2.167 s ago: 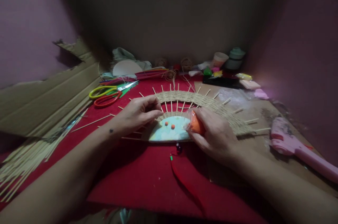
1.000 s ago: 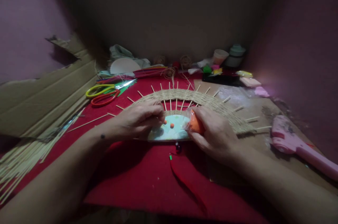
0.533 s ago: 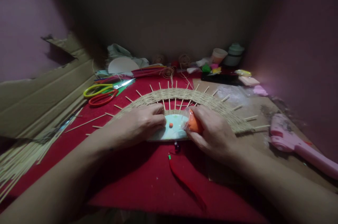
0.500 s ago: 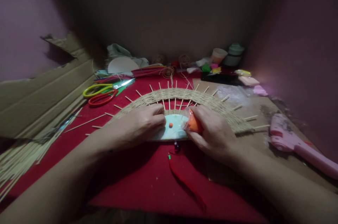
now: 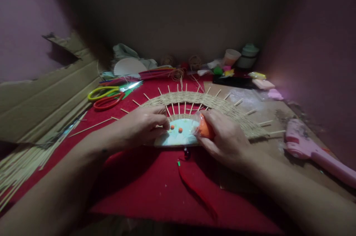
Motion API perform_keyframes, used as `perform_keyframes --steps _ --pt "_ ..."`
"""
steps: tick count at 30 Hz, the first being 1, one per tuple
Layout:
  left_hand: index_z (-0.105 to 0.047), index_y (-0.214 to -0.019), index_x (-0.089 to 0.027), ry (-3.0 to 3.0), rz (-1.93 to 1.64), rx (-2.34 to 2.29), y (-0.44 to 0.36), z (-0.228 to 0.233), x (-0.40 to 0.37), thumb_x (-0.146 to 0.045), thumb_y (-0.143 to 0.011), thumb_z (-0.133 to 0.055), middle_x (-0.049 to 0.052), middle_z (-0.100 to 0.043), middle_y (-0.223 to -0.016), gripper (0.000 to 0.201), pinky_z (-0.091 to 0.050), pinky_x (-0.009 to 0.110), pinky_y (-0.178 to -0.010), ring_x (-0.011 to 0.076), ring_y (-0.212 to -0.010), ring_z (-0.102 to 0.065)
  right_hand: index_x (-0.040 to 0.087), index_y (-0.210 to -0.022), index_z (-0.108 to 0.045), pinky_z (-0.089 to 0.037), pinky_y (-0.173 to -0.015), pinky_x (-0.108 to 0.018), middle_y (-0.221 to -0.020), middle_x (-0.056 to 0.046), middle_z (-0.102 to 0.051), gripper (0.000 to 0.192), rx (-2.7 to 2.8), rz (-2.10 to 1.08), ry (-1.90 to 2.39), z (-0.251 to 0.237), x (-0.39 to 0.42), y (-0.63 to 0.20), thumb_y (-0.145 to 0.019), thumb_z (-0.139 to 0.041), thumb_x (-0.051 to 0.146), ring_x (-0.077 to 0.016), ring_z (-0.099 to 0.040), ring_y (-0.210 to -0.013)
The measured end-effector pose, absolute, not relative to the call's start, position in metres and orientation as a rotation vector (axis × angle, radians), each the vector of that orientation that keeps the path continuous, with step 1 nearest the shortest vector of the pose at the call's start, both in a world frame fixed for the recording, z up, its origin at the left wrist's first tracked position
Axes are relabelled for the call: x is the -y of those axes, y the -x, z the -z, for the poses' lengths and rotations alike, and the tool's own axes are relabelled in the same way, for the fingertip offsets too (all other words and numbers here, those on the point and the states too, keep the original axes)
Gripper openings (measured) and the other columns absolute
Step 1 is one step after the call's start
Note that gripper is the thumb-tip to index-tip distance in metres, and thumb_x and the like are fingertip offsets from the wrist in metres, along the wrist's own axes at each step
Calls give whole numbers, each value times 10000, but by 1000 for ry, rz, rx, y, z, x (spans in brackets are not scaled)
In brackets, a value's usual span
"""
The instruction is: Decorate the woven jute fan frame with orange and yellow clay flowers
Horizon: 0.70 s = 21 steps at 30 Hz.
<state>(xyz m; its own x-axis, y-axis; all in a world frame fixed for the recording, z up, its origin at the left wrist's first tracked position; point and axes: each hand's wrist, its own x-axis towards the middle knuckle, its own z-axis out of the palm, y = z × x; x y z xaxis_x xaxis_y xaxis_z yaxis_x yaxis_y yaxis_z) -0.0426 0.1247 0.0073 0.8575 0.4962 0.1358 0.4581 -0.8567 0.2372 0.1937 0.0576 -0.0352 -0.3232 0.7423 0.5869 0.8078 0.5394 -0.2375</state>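
hands at the half-round woven fan

the left hand (image 5: 144, 125) rests on the left part of the woven fan piece (image 5: 222, 108), its fingers curled in and its fingertips (image 5: 164, 124) pressed together at the edge of the pale half-disc (image 5: 178, 138), just beside two small orange dots (image 5: 176, 128) that sit on it. whether anything is pinched between those fingertips cannot be told.

the right hand (image 5: 225, 138) lies on the right side of the half-disc and grips an orange lump in clear wrap (image 5: 205, 129), thumb and fingers closed round it.

the fan piece lies flat on the red cloth (image 5: 155, 188) near the middle of the tabletop, its thin sticks (image 5: 178, 93) fanning outward past the woven band. a dark bead (image 5: 186, 151) and a red tassel (image 5: 194, 188) trail from the half-disc's straight edge toward the near edge.

toward the far left corner lie yellow and red scissors (image 5: 107, 97). loose reeds (image 5: 19, 169) are heaped at the left edge below a cardboard sheet (image 5: 41, 99). a pink glue gun (image 5: 311, 147) lies at the right edge. cups, a pale green jar (image 5: 249, 56) and small coloured lumps crowd the far edge.
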Motion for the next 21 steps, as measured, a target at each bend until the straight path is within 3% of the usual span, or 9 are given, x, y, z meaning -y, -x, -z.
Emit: perform_keyframes --steps 9,16,21 --pt "-631 -747 -170 -3050 -303 -854 32 5 -115 -223 -854 -501 36 -541 -758 176 -387 235 -582 127 -650 -482 107 -925 -569 -405 -604 -306 -758 -72 -563 193 2117 124 1237 36 -58 -194 -836 -488 257 -183 -488 -662" --pt "-598 -718 -177 -2483 33 -441 39 -39 -102 -135 -834 -522 23 -574 -708 145 -412 223 -615 121 -658 -530 98 -949 -572 -400 -595 -304 -756 -69 -557 210 2120 129 1230 36 -58 -195 -836 -493 257 -178 -479 -651" --pt "-585 -611 -183 -2272 -68 -436 45 -40 -95 -300 -742 -700 24 -554 -626 210 -413 229 -573 135 -614 -521 93 -973 -564 -416 -616 -303 -785 -81 -573 220 2114 127 1232 37 -58 -195 -835 -496 251 -184 -503 -679"
